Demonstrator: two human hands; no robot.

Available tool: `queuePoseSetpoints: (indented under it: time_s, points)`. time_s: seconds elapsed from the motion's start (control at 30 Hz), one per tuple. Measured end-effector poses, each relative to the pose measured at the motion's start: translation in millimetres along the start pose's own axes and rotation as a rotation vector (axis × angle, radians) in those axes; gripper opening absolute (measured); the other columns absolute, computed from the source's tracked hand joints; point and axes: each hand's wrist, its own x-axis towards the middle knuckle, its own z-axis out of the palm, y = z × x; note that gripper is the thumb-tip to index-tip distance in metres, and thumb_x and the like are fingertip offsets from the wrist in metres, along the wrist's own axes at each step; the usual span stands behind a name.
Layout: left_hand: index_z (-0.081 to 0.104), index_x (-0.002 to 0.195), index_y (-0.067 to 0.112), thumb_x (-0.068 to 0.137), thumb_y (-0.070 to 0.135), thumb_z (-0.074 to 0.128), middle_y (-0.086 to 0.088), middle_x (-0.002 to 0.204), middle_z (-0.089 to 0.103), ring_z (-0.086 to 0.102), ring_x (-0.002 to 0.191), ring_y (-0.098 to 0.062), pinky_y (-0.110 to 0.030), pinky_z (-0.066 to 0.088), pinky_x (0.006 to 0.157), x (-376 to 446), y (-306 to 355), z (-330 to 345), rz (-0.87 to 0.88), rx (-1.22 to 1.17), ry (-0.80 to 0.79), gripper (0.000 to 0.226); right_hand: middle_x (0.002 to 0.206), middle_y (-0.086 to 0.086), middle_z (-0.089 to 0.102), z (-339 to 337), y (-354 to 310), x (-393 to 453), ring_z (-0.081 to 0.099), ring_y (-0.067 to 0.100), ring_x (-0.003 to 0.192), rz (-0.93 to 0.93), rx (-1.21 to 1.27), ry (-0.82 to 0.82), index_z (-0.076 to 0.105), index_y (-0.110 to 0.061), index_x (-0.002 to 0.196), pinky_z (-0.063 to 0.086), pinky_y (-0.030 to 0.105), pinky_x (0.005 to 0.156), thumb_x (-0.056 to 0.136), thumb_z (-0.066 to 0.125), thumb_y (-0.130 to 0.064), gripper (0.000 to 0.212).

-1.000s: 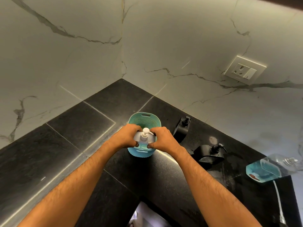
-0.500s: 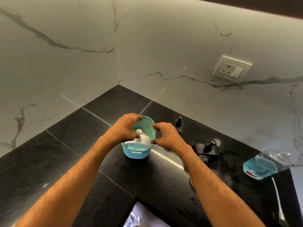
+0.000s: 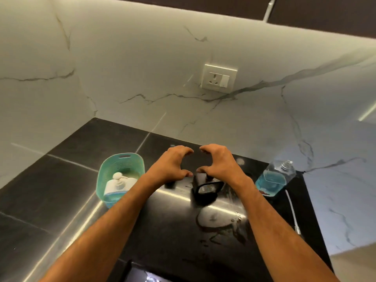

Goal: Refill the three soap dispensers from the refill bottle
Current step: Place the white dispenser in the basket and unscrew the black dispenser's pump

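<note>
— How many dispensers do you count?
— Two: one white (image 3: 118, 183) inside the single teal basket (image 3: 122, 162), one black (image 3: 205, 189) right of the basket.
— Bottles?
— One refill bottle (image 3: 274, 178), farther right. One wall socket (image 3: 219, 78) above.

Dim warm overhead light, countertop (image 3: 61, 200) glare, motion blur, wide-angle bending

Corner: white marble-veined walls (image 3: 132, 64), white socket plate (image 3: 219, 81) on the back wall — glossy black stone counter (image 3: 46, 186), light glare across it.
</note>
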Motion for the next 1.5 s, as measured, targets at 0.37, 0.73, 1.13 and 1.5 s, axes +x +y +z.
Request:
queuePoseSetpoints:
  time_s: [0.37,0.73,1.13,1.5]
  points:
    - [0.051,0.145,0.017,0.072,0.037,0.091,-0.002,0.142,0.056,0.053,0.133,-0.021,-0.037,0.045,0.112,35,14,81,-0.138,0.0,-0.179,0.086,0.14,0.002,0.059,-10,84,-27,0.054,0.018,0.13,0.206,-0.026,-0.119,0.053,-0.015,0.144,0.046,0.038,0.11,0.056,0.098,-0.038,0.102]
    - [0.057,0.126,0.021,0.067,0.036,0.092,0.001,0.121,0.066,0.065,0.11,-0.02,-0.039,0.054,0.098,34,6,116,-0.223,-0.052,-0.212,0.07,0.126,-0.002,0.062,46,110,-28,0.057,0.015,0.119,0.144,0.014,-0.166,0.059,-0.018,0.135,0.047,0.037,0.106,0.072,0.087,-0.02,0.069]
    - [0.06,0.124,0.019,0.073,0.031,0.088,-0.001,0.12,0.068,0.065,0.11,-0.021,-0.037,0.052,0.096,35,12,125,-0.15,-0.084,-0.216,0.059,0.107,-0.008,0.067,44,114,-55,0.062,0.009,0.098,0.194,0.04,-0.055,0.068,-0.022,0.122,0.055,0.033,0.091,0.064,0.089,-0.029,0.062]
    - [0.061,0.116,0.023,0.072,0.037,0.085,0.004,0.108,0.069,0.066,0.097,-0.016,-0.032,0.054,0.081,19,36,148,-0.052,-0.119,-0.246,0.052,0.106,-0.009,0.064,28,108,-99,0.061,0.009,0.099,0.247,0.021,-0.075,0.064,-0.023,0.124,0.054,0.032,0.092,0.058,0.09,-0.049,0.075]
